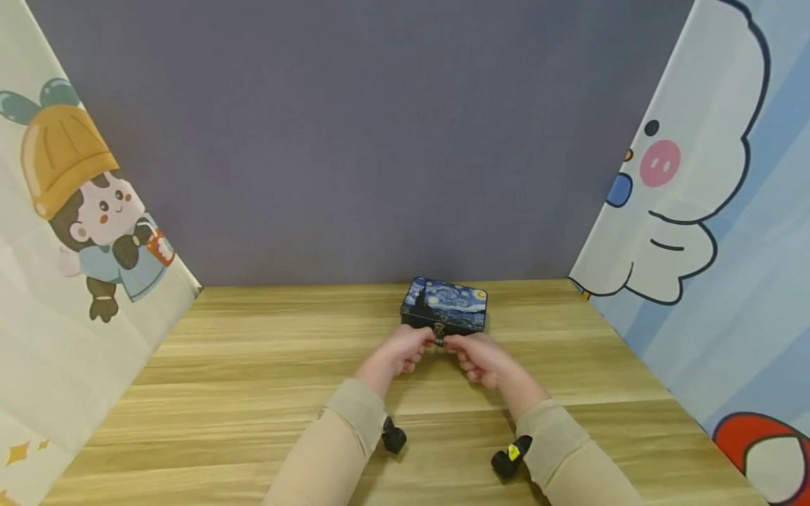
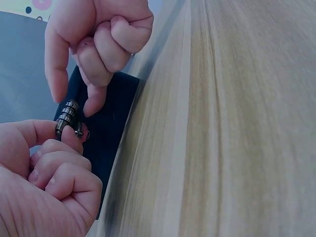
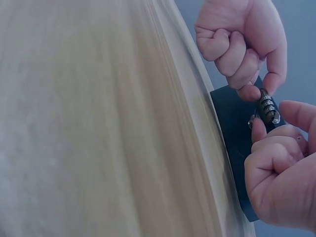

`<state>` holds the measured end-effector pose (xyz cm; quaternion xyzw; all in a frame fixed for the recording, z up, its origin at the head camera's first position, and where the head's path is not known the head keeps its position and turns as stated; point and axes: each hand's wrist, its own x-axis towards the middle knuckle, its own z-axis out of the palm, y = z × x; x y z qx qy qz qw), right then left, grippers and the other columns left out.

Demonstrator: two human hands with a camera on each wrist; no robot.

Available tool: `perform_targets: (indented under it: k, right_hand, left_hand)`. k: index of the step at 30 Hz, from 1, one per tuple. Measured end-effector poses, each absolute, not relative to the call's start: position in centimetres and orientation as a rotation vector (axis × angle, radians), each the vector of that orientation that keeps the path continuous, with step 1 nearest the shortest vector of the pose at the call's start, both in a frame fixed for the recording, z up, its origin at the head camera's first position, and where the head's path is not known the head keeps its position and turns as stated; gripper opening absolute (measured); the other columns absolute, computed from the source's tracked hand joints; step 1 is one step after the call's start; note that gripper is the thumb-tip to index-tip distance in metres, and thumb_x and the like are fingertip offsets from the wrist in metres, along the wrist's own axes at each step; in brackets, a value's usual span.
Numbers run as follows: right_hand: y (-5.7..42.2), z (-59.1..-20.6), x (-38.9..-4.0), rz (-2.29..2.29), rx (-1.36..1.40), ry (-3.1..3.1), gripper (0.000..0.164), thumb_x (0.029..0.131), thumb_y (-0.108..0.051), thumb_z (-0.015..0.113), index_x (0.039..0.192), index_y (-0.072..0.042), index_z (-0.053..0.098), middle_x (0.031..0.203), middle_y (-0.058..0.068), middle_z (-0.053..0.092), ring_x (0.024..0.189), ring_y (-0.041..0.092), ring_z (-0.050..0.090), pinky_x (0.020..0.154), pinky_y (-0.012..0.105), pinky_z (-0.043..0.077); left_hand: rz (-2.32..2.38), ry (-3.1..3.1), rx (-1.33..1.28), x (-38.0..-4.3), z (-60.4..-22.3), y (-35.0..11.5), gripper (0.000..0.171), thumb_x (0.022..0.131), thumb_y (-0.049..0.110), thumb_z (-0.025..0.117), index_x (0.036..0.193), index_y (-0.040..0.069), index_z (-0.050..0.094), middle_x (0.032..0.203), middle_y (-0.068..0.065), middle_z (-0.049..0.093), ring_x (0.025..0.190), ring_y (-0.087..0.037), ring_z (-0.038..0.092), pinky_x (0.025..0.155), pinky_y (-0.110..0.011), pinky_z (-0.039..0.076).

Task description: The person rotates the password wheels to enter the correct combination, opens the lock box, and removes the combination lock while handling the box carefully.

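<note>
A small box [image 1: 446, 306] with a starry night painting on its lid stands closed at the back of the table, its dark front towards me. At its metal clasp [image 1: 439, 328] is a small combination padlock [image 2: 67, 115] with several number dials. My left hand [image 1: 408, 348] pinches one end of the padlock between thumb and index finger. Around the other end, the thumb and index finger of my right hand [image 1: 484, 358] are spread, with a gap to the lock in the right wrist view. The other fingers of both hands are curled in.
The wood-grain table [image 1: 253, 393] stretches out on both sides of the box. A grey panel [image 1: 380, 140] rises behind it. Cartoon-printed sheets stand at the left [image 1: 63, 316] and right [image 1: 690, 246]. Black wrist devices [image 1: 394, 437] hang below both sleeves.
</note>
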<state>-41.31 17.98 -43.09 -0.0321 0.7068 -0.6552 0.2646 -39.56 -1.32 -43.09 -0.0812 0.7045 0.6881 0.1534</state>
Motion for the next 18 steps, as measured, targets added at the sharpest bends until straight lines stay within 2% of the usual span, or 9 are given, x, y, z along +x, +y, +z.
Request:
perform_targets:
  k: [9,18]
  right_hand:
    - [17.41,-43.23,-41.15,-1.808,-0.07,1.881,0.021,0.095,-0.022,0.066,0.085,-0.004,0.06,0.055,-0.006,0.031,0.044,0.007,0.024,0.04,0.022,0.022]
    - [17.29,-43.16,-41.16,-1.818,-0.062,1.826,0.021,0.095,-0.019,0.063,0.08,-0.007,0.056,0.056,-0.006,0.031,0.044,0.006,0.023,0.039,0.021,0.021]
  left_hand:
    - [1.968,2.025,-0.233,-39.59,-43.13,-1.33,0.018,0.089,0.02,0.059,0.087,0.003,0.06,0.054,0.007,0.033,0.044,-0.007,0.023,0.04,-0.023,0.021]
    - [1.953,2.025,-0.235,-39.58,-43.08,-1.35,0.022,0.09,0.02,0.059,0.094,-0.001,0.062,0.054,0.007,0.031,0.044,-0.008,0.021,0.041,-0.024,0.02]
